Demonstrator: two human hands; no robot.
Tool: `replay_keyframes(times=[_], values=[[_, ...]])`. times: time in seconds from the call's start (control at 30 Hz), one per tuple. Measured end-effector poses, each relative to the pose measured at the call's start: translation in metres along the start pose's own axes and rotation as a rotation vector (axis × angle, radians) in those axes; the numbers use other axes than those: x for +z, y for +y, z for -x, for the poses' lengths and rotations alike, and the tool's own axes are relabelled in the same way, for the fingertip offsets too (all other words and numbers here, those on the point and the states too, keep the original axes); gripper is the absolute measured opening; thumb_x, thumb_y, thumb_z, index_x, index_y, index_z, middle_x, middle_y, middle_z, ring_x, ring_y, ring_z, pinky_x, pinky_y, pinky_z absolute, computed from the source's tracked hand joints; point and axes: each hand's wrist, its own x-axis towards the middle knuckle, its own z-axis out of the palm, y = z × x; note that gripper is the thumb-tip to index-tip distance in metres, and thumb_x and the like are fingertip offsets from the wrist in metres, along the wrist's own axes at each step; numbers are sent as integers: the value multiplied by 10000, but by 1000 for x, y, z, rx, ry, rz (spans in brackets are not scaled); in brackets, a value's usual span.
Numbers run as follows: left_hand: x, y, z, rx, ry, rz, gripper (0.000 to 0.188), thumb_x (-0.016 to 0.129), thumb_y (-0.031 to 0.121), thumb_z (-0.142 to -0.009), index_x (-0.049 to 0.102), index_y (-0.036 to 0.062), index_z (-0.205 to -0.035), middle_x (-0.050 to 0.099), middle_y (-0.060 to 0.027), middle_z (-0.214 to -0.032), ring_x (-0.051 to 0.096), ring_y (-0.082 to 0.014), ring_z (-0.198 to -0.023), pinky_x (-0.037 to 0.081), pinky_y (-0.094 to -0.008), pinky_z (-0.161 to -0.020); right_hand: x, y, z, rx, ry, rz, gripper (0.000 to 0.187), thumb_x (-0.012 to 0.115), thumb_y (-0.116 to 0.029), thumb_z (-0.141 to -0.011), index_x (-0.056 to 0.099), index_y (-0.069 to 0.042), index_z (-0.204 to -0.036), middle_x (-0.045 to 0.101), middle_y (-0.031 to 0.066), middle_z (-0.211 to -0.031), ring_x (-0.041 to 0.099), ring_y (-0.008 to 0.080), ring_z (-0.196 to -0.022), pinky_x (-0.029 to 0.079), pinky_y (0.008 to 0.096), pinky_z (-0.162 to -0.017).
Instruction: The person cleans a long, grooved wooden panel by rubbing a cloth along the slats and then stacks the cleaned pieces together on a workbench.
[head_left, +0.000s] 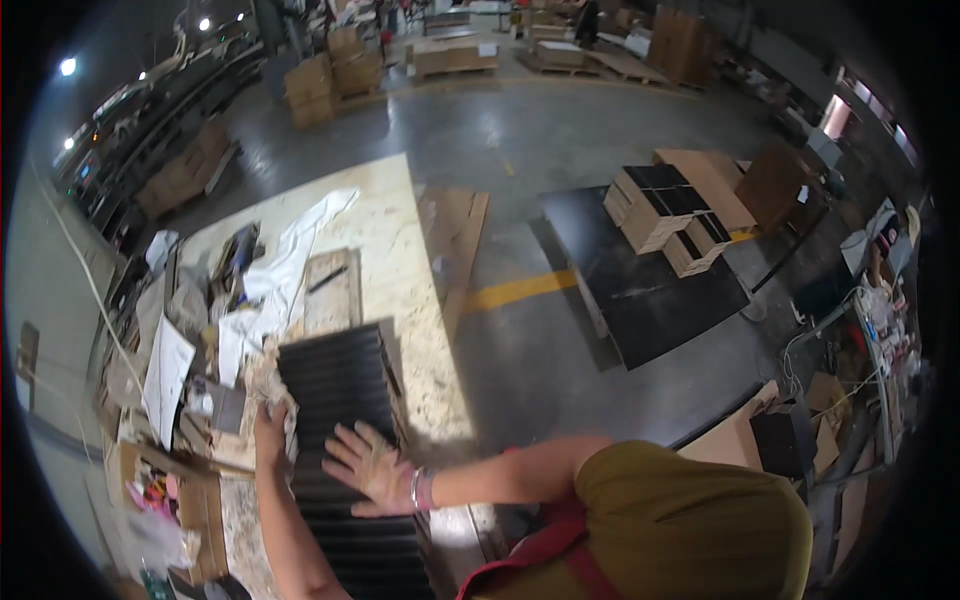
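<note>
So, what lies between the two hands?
In the head view, mostly a bare strip of the ribbed black panel: the left hand is at its left edge, the right hand spread over its surface.

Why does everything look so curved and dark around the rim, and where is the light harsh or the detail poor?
In the head view: the wide fisheye lens bends straight edges and leaves black corners; a lamp glares at upper left; the pale table looks bright, the black ridged panel dark; the floor carries soft reflections; far boxes look soft.
</note>
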Motion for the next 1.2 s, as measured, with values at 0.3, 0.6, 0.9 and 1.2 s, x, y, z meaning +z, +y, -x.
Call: replay_keyframes(times=[0.3,0.6,0.9,1.2], values=[[-7,67,11,154,243,14,571,566,290,-981,422,-118,-1353,607,-234,-1137,569,-257,-993,439,-341,-911,-11,-1,4,19,-129,12,842,480,-595,-881,304,-62,-1508,221,188,-1585,84,428,-1473,28,594,-1159],[-47,48,-5,245,334,-562,491,528,239,-988,432,-62,-1364,596,-284,-1212,575,-401,-1106,437,-422,-957,-14,-4,2,-10,-139,-27,866,494,-574,-880,265,-31,-1515,192,228,-1582,92,449,-1466,52,590,-1155],[-19,123,136,100,-194,541,583,319,417,-1048,382,-6,-1443,448,-175,-1431,466,-267,-1275,331,-386,-1089,-57,29,-46,230,312,-886,733,553,-504,-921,243,-251,-1535,347,191,-1521,614,214,-1023,478,230,-580],[3,34,120,471,-195,-1012,563,499,204,-887,418,56,-1425,282,-184,-1550,237,-370,-1444,260,-564,-1117,-9,52,-10,-130,152,256,503,633,-226,-818,552,-190,-1313,545,146,-1221,539,317,-1152,484,443,-866]])
